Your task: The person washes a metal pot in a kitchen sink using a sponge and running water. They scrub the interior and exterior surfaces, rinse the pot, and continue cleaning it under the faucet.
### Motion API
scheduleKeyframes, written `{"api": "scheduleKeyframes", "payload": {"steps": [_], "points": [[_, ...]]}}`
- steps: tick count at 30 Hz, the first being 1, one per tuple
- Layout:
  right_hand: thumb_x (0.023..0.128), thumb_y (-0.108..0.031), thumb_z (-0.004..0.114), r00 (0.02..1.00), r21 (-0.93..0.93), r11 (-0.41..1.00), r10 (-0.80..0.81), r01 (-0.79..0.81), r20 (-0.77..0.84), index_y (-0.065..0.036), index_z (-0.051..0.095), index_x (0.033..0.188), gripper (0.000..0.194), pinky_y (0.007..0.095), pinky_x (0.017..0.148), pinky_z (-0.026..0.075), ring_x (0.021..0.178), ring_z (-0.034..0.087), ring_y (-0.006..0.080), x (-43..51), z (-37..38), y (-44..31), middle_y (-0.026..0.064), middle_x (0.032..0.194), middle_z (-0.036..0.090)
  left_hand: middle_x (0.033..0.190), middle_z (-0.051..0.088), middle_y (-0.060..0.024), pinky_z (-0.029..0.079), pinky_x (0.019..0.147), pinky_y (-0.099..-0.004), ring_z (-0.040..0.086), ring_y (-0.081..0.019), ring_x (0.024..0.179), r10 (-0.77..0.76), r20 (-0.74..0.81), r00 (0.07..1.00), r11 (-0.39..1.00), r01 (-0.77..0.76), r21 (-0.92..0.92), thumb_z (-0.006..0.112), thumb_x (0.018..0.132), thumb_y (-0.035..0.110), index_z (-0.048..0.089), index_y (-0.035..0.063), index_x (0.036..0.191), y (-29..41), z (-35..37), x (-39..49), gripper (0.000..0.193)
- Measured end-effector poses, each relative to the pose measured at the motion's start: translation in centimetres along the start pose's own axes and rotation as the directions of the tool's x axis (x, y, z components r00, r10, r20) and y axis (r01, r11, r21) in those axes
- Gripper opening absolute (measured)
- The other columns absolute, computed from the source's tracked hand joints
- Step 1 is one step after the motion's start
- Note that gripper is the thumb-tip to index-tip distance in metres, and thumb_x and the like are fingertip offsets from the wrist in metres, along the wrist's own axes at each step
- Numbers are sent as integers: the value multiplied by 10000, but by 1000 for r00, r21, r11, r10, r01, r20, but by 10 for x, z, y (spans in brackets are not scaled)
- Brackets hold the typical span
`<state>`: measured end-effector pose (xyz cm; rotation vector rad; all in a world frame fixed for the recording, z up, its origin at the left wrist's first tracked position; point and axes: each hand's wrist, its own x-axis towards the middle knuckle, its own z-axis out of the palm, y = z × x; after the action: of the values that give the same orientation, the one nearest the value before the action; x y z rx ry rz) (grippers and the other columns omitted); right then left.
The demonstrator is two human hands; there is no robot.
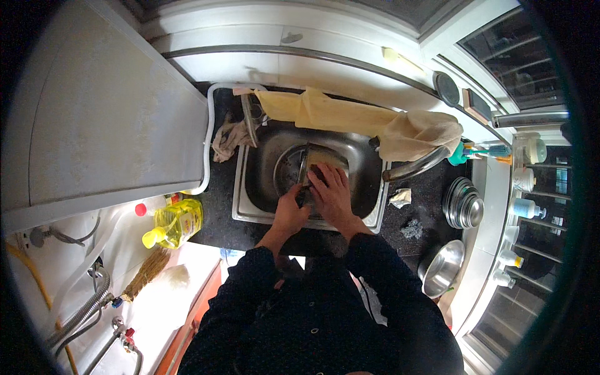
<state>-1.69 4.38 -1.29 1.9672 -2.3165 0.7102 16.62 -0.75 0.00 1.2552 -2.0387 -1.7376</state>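
A steel sink basin (361, 187) lies before me, with a round metal strainer or dish (287, 164) at its bottom. Over it is a broad, flat item (323, 152) with a straight left edge, possibly a cleaver; its exact kind is unclear. My left hand (290, 211) grips its dark near end. Across its face lies my right hand (332, 192), fingers bent over a small dark item (318, 172) that is mostly hidden. Both hands are close together, inside the basin's near half.
A curved faucet (417, 164), draped with a beige cloth (417, 133), reaches over the right rim. Stacked steel bowls (461, 204), a steel basin (443, 269) and a steel-wool scrubber (411, 229) stand right. At left are a yellow detergent bottle (180, 224) and a crumpled rag (231, 140).
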Motion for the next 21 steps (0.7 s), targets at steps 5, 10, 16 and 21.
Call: {"api": "scheduleKeyframes", "payload": {"steps": [5, 10, 16, 21], "points": [[1016, -231, 608, 839, 121, 875, 399, -470, 370, -110, 664, 1324, 335, 562, 1099, 473, 1240, 628, 379, 18, 1, 20, 160, 1350, 661, 1311, 708, -270, 508, 1095, -410, 686, -376, 1241, -50, 17, 999, 998, 50, 24, 738, 875, 75, 578, -79, 1429, -2, 1, -4, 597], [1000, -201, 614, 995, -67, 994, 84, -81, 54, -76, 641, 1332, 356, 577, 1099, 467, 1265, 613, 406, -5, -9, -5, 182, 1380, 647, 1293, 715, -247, 504, 1094, -404, 685, -349, 1230, -49, -40, 998, 998, 51, 43, 700, 870, 39, 589, -68, 1424, -7, 4, 2, 575], [1009, -210, 612, 873, 118, 917, 315, -381, 371, -88, 660, 1311, 330, 563, 1101, 476, 1314, 581, 407, 40, -22, 15, 161, 1460, 603, 1336, 686, -330, 517, 1087, -438, 670, -449, 1275, -116, 35, 993, 993, 115, 30, 680, 852, 65, 550, -102, 1455, -18, 4, 3, 639], [1058, -199, 575, 986, -80, 991, 113, -104, 125, -84, 675, 1304, 289, 545, 1028, 529, 1251, 635, 387, 14, -28, -9, 153, 1376, 665, 1318, 684, -352, 519, 1084, -453, 673, -460, 1262, -18, -2, 1000, 999, 18, -31, 688, 855, 61, 556, -125, 1435, -10, 4, 2, 623]]}}
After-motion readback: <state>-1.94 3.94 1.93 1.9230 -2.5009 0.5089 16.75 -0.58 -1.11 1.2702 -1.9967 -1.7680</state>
